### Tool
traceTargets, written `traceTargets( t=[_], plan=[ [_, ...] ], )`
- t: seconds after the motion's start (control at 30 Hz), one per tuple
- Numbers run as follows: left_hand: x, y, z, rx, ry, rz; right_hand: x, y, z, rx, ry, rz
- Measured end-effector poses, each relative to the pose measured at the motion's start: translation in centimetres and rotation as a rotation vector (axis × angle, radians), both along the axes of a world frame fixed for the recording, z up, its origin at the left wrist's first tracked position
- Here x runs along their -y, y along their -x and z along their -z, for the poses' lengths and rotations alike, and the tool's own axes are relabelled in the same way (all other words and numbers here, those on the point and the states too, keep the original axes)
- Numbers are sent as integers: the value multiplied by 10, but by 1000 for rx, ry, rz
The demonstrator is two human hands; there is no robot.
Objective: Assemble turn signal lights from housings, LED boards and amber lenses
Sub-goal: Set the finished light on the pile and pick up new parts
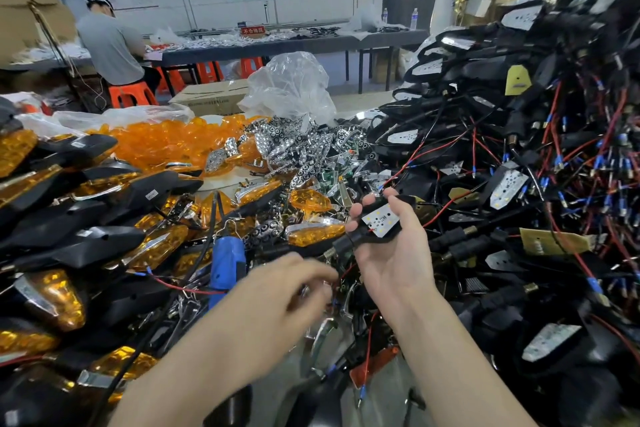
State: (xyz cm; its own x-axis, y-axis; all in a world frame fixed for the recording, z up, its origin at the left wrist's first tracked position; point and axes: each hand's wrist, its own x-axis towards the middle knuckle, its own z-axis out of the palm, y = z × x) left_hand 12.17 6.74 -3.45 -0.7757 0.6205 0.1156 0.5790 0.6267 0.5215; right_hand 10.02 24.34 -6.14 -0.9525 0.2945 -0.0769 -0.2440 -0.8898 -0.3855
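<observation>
Housing [358,238] with one LED board [379,220] in right hand [393,256].

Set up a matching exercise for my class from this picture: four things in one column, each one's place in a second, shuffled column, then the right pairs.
Things
1. housing with LED board
2. blue tool
3. loose amber lenses
4. clear plastic bag

Places
A. behind the chrome reflectors
B. held in the right hand
C. beside the left hand
D. heaped left of the chrome reflectors

Pairs: 1-B, 2-C, 3-D, 4-A
</observation>
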Motion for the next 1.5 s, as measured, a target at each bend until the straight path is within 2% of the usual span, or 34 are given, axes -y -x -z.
traceTargets(
  t=[0.07, 0.13, 0.23, 0.3, 0.4, 0.47, 0.6, 0.77, 0.9, 1.03, 1.13, 1.3, 1.37, 1.43, 1.5],
  plan=[
    [0, 14, -10, 4, -148, -100, -1, 1, 0, 17, 6, 9],
    [0, 36, -14, -58, -168, -226, -1, 2, -1, 23, 10, 4],
    [-4, 71, -16, -212, -10, -322, 0, 2, -1, 17, 4, -17],
    [-7, 91, -18, -228, 117, -322, 0, 2, -1, 14, -9, -20],
    [-11, 115, -19, -94, 403, -249, 1, 1, 0, 14, -35, -17],
    [-12, 122, -22, 33, 505, -200, 2, 1, 1, 22, -52, -14],
    [-5, 127, -30, 149, 514, -159, 2, 2, 2, 25, -57, -9],
    [12, 127, -33, 288, 399, -125, 2, 3, 2, 26, -56, -17],
    [15, 127, -32, 251, 413, -132, 2, 3, 3, 38, -62, -16],
    [18, 128, -25, 85, 435, -133, 2, 3, 3, 34, -58, -22],
    [23, 127, -21, 13, 300, -193, 2, 3, 3, 28, -52, -26],
    [20, 114, -32, -107, -102, -359, 3, 3, 3, 22, -52, -32],
    [14, 100, -35, 32, -382, -414, 3, 3, 3, 11, -50, -41],
    [3, 81, -33, 316, -690, -360, 3, 2, 3, 15, -56, -47],
    [-10, 65, -27, 537, -912, -283, 4, 2, 2, 26, -66, -45]
  ],
)
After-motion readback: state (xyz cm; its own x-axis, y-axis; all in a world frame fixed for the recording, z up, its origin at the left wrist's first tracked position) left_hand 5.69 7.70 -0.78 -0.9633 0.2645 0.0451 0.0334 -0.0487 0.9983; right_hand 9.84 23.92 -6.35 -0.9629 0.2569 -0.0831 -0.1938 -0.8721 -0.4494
